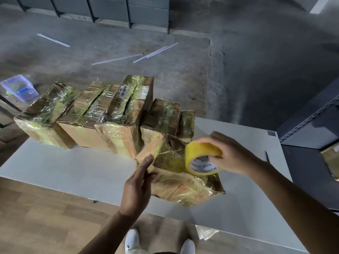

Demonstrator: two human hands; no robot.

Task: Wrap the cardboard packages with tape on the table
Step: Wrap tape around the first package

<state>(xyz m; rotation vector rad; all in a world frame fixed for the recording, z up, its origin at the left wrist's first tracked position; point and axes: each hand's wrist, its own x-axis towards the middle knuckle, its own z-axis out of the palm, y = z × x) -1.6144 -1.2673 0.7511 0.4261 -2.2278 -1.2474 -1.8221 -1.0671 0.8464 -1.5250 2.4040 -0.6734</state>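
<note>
Gripping the roll of yellow tape (pixel 201 158), our right hand (pixel 233 154) curls its fingers round the outer band and holds the roll on edge, just above the right part of the near package (pixel 179 182). The roll's white core faces us and carries printed lettering. Our left hand (pixel 139 182) is flat, with fingers straight and together. It presses edge-on against the left side of that same package and grasps nothing.

The near package is a flattish cardboard parcel, already covered in shiny yellowish tape. It lies askew on the white table (pixel 55 167), toward the table's right half and close to our edge. Through the glare we cannot tell whether a strip runs from the roll to the parcel.

Behind it, a row of taped packages (pixel 82 118) stands side by side along the table's far edge. The tallest box (pixel 128 107) in that row bears a barcode label on top, and the smallest (pixel 188 121) sits at the right end, just behind the near package.

Beyond the table we see grey concrete floor with thin white strips (pixel 117 58) lying on it. A clear plastic container (pixel 18 88) is at the far left and grey metal shelving (pixel 311 116) at the right. Below the near table edge our white shoes (pixel 132 239) stand on wood-patterned flooring.
</note>
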